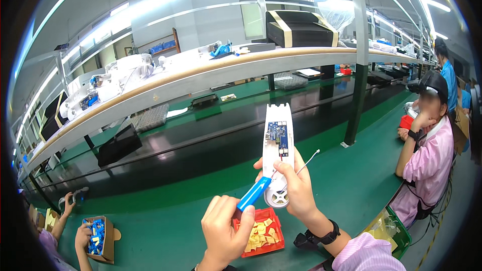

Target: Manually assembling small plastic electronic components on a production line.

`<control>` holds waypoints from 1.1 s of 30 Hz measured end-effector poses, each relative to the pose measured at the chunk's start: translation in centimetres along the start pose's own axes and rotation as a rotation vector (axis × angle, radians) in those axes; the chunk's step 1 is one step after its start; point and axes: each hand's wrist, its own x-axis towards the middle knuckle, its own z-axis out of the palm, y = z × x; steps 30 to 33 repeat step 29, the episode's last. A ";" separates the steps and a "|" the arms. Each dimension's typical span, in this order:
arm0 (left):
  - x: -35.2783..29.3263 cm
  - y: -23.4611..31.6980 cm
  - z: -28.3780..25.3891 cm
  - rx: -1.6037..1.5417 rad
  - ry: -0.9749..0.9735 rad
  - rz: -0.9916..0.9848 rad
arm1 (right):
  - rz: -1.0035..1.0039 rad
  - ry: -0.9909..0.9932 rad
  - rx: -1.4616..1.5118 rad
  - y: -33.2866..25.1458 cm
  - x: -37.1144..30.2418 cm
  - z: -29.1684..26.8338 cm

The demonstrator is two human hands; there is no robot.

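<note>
My right hand point(297, 185) grips a long white plastic housing point(273, 163), held upright above the bench. A blue circuit board point(277, 138) is fitted in its upper part, and a round speaker-like part point(279, 198) sits at its lower end. A thin light-coloured wire point(310, 159) with a small end sticks out past my right fingers. Between the thumb and fingers of my left hand point(224, 226) is a blue cylindrical battery point(254, 193), tilted, its upper end against or just before the housing's lower part. Below lies a red bin point(279, 247) of yellow pieces point(261, 234).
At the left, another person's hand point(83, 236) reaches into a cardboard box point(108, 243) of blue parts. A person in pink point(427, 155) sits at the right. Beyond the green bench point(165, 221) runs a dark conveyor point(216, 125) under a shelf point(201, 76) on metal posts point(357, 70).
</note>
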 end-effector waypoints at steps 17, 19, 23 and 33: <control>-0.7 0.1 2.5 0.211 0.207 0.100 | -0.080 -0.066 -0.271 2.7 -1.8 1.7; -0.7 -0.2 2.6 0.285 0.154 0.077 | -0.055 -0.074 -0.299 2.5 -1.9 1.7; -0.4 -0.5 2.4 0.300 0.153 0.073 | -0.016 -0.076 -0.288 2.1 -1.7 1.7; -0.5 -0.6 2.2 0.322 0.150 0.013 | 0.050 -0.106 -0.246 2.5 -1.7 1.5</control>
